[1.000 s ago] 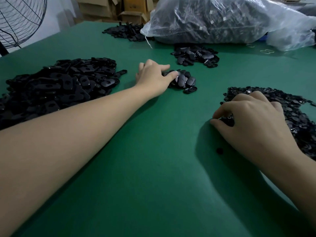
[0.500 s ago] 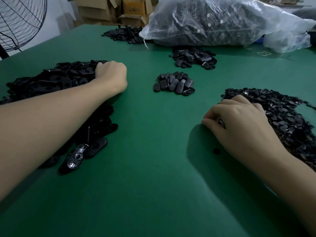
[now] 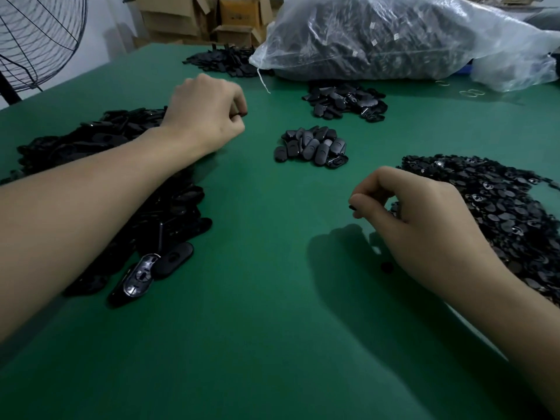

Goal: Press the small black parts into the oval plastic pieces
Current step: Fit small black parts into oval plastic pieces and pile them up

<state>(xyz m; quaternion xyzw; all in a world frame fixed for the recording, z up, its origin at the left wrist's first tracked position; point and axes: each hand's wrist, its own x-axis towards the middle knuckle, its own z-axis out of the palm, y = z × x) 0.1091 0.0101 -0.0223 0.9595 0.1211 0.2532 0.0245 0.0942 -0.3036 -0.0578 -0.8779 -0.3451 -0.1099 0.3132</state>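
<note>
A big heap of black oval plastic pieces (image 3: 91, 140) lies at the left of the green table (image 3: 257, 328). My left hand (image 3: 206, 112) is lifted just right of that heap, fingers curled round a dark oval piece (image 3: 239, 114) that barely shows. At the right spreads a pile of small black parts (image 3: 500, 213). My right hand (image 3: 412, 219) hovers at its left edge and pinches one small black part (image 3: 353, 207) between thumb and fingertips. A small group of oval pieces (image 3: 312, 147) sits in the middle.
One loose small part (image 3: 386, 267) lies on the table under my right hand. Another pile of ovals (image 3: 345, 100) and a large clear bag of black parts (image 3: 394, 37) sit at the back. Cardboard boxes (image 3: 197, 16) and a wire fan (image 3: 36, 40) stand beyond the table.
My left hand went from the middle group to the left heap, then lifted away rightward holding a piece. My right hand rose from the small-parts pile pinching one part.
</note>
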